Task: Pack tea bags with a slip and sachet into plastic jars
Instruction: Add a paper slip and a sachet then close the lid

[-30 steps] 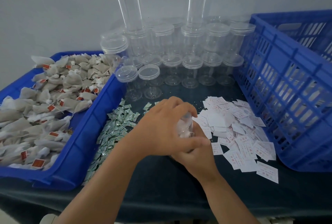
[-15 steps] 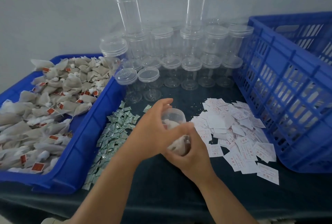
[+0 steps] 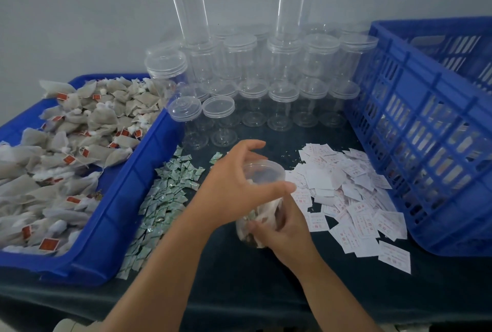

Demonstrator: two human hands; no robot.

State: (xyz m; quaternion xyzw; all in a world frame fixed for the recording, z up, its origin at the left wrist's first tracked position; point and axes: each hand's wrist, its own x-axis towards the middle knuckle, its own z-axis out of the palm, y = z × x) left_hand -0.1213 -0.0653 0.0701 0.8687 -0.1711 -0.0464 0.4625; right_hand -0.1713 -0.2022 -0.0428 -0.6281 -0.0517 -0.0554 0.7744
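Plain pale grey wall (image 3: 80,12) behind — dark-clothed table (image 3: 253,291) below, soft even light.

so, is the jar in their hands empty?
No, tea bags show through the clear wall of the jar gripped by the right hand, left hand on its lid.

On my feed I see two arms, both bare for as far as the picture shows them. The left forearm (image 3: 165,265) is long and slim, and the left hand (image 3: 234,187) at its end is bare as well. The right forearm (image 3: 340,297) and right hand (image 3: 282,233) look the same. The fingers (image 3: 277,187) are slender; motion blur hides the nails from me. A pale rounded shape (image 3: 70,326) at the bottom edge may be clothing, but I cannot tell.
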